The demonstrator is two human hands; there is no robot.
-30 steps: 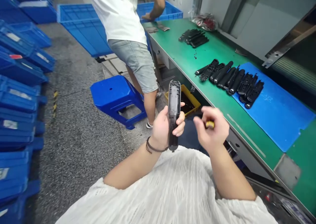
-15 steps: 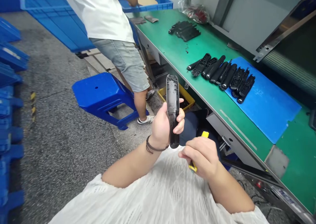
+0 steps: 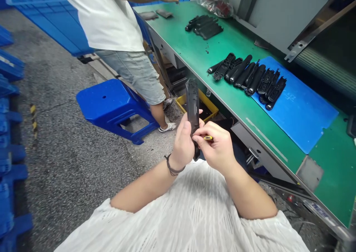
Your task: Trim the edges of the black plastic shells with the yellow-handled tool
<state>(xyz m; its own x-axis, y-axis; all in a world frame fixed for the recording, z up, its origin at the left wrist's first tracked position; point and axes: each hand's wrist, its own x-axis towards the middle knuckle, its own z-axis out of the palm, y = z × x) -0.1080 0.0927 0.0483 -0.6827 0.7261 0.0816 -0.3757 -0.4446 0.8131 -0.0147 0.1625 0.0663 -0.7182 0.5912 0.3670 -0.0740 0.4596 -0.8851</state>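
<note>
A long black plastic shell stands nearly upright in my left hand, whose fingers wrap round its lower part. My right hand is closed round a yellow tool, and its fingertips touch the lower right edge of the shell. Most of the tool is hidden by my fingers. To the right, several black shells lie in a row on the green table, some of them on a blue sheet.
Farther back lie more black pieces and a plastic bag. A person in a white shirt stands at the left, near a blue stool and blue crate. A yellow bin is under the table.
My right hand has moved up and left to the shell with the yellow tool. The shell has turned, its hollow inside now less visible. The other person's arm has reached out over the table's far end.
</note>
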